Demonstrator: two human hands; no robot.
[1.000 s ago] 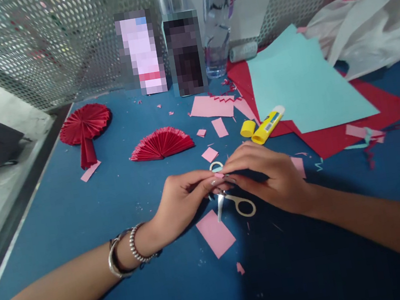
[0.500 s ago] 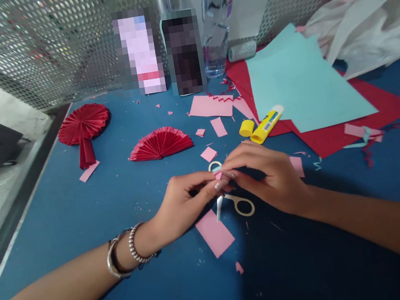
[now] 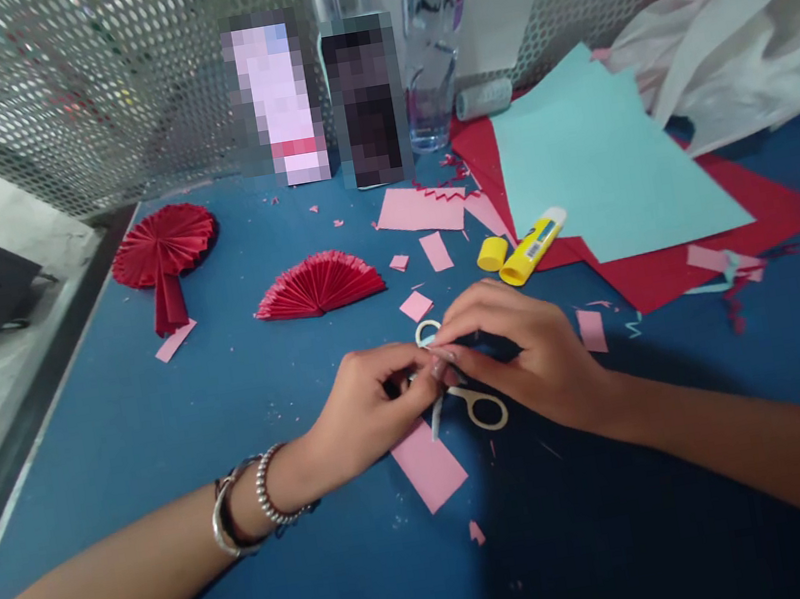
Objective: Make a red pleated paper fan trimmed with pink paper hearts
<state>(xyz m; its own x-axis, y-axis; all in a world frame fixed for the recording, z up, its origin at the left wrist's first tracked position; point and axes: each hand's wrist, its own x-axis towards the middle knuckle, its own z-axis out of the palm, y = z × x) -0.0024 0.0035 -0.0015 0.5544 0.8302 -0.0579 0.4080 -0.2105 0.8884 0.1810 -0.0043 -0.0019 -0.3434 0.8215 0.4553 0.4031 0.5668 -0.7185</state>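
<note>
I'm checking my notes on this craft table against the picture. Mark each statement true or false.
1. Both hands, left hand and right hand, pinch a small pink paper piece. True.
2. The scissors are held in the right hand. False: they lie on the table under the hands.
3. The glue stick has its cap on. False: the yellow cap lies beside it.
4. The light blue sheet lies on red paper. True.

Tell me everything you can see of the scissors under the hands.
The scissors are small, with cream loop handles that look like plastic and a pale, narrow blade. They lie flat on the blue table. One loop shows above the fingers, one below; the blade tip rests on a pink paper rectangle. Both hands cover the middle; whether the blades are open is hidden.
</note>
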